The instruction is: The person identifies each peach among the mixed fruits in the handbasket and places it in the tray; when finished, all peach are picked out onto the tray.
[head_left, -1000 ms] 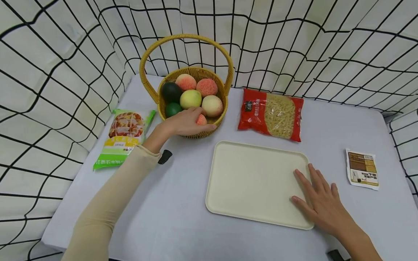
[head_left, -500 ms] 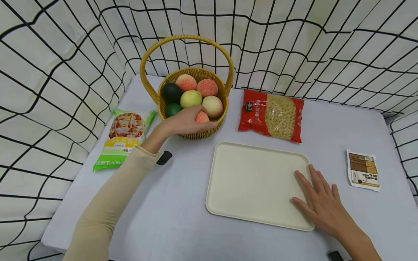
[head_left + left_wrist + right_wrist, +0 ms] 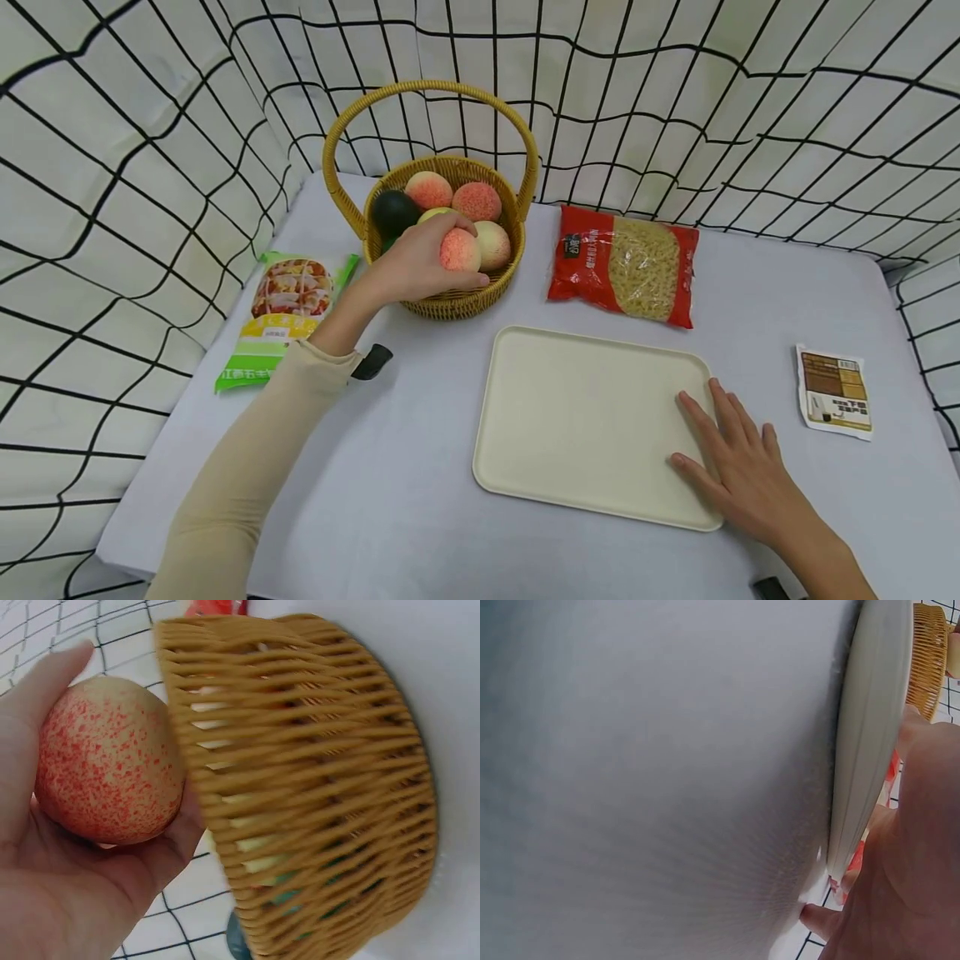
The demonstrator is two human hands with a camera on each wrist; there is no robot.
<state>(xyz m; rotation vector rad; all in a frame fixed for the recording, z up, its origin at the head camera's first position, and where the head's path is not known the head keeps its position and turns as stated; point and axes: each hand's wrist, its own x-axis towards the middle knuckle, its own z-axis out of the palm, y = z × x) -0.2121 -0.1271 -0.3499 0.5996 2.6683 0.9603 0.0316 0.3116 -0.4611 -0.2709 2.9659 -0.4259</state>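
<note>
My left hand (image 3: 420,260) grips a speckled red-and-cream peach (image 3: 111,760), fingers and thumb curled round it. In the left wrist view the peach sits beside and above the rim of the yellow wicker basket (image 3: 322,772). Inside the basket (image 3: 450,308) are two reddish peaches (image 3: 477,202), a pale peach (image 3: 492,246), a dark avocado-shaped fruit (image 3: 393,214) and a yellow-green fruit mostly hidden by my hand. My right hand (image 3: 738,467) rests with spread fingers on the right edge of the cream tray (image 3: 585,425); nothing lies on the tray.
A green-and-yellow food packet (image 3: 288,308) lies left of the basket. A red bag of pasta (image 3: 626,265) lies behind the tray, and a small white-and-brown packet (image 3: 834,392) to its right. White walls with black grid netting (image 3: 637,108) surround the white table.
My left hand has lifted the peach up from the basket's front, so more of the peach shows and the hand covers the green and yellow fruit. My right hand has stayed still.
</note>
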